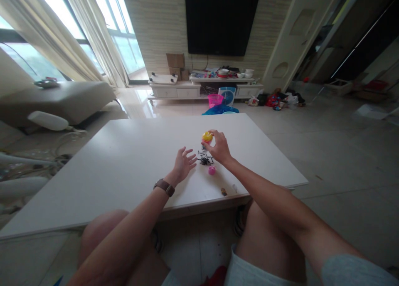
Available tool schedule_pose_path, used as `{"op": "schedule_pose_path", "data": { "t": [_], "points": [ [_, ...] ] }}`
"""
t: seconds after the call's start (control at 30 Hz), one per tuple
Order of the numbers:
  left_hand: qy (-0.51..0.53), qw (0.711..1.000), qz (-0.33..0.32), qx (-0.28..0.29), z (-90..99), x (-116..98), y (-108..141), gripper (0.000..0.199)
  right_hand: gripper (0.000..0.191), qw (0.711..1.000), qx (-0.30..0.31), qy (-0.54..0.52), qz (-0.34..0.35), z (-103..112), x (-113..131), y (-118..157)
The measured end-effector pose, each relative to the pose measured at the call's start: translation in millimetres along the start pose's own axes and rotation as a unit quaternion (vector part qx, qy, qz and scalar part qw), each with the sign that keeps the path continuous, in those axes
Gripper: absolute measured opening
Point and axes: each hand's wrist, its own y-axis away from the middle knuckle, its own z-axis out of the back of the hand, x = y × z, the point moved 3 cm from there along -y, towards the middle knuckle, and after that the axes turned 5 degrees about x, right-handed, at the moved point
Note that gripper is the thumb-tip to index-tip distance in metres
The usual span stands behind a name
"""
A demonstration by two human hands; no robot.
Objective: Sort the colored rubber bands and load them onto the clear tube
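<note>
I read hands apart: right hand [220,148] clamped on the yellow-and-pink item [207,136], beyond the black strips [205,161] (long axis unclear); left hand [182,166] open, left of the strips.

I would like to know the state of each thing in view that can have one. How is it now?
Left hand: open, fingers spread, holding nothing.
Right hand: closed on the yellow-and-pink object.
Black pieces: loose, in a messy heap.
Television: screen dark.
Curtains: partly open, window glass showing.
Cabinet drawers: shut.
Small pink item: on the table; too small to tell if open.
</note>
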Motion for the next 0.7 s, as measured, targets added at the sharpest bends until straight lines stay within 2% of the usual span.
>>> {"op": "schedule_pose_path", "data": {
  "t": [0.37, 0.6, 0.7],
  "points": [
    [-0.02, 1.0, -0.007, 0.011, 0.6, -1, -1, 0.053, 0.038, 0.999, 0.029, 0.024, -0.009, -8, 0, 5],
    [-0.05, 0.998, -0.032, 0.015, 4.2, 0, -6, 0.053, 0.038, 0.999, 0.014, -0.016, -0.026, -10, -2, 4],
    [-0.11, 0.991, -0.076, 0.01, 7.1, 2, -12, 0.048, 0.04, 0.995, 0.021, -0.085, -0.052, -11, -4, 2]
  ]
}}
